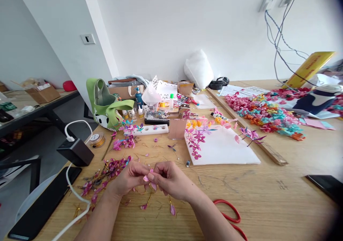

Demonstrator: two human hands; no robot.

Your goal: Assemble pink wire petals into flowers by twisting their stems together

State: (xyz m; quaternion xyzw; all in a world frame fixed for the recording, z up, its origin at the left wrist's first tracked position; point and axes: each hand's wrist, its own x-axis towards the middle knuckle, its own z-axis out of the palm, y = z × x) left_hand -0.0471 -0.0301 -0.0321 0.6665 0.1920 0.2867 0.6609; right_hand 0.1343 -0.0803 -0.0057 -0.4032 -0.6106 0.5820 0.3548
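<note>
My left hand (131, 178) and my right hand (170, 180) meet over the wooden table (268, 198), both with fingers pinched together. Between them they hold a small pink petal flower on thin gold wire (150, 178). Loose pink petals (173, 209) on wire stems lie just below the hands. A cluster of purple and pink wire flowers (107, 173) lies left of my left hand.
Red-handled scissors (230, 216) lie by my right forearm. A white sheet (222, 148) with pink flowers sits ahead, a heap of colourful flowers (265, 116) at right. Black charger (75, 151) with white cable, green bag (105, 103), bottles and boxes stand left and behind.
</note>
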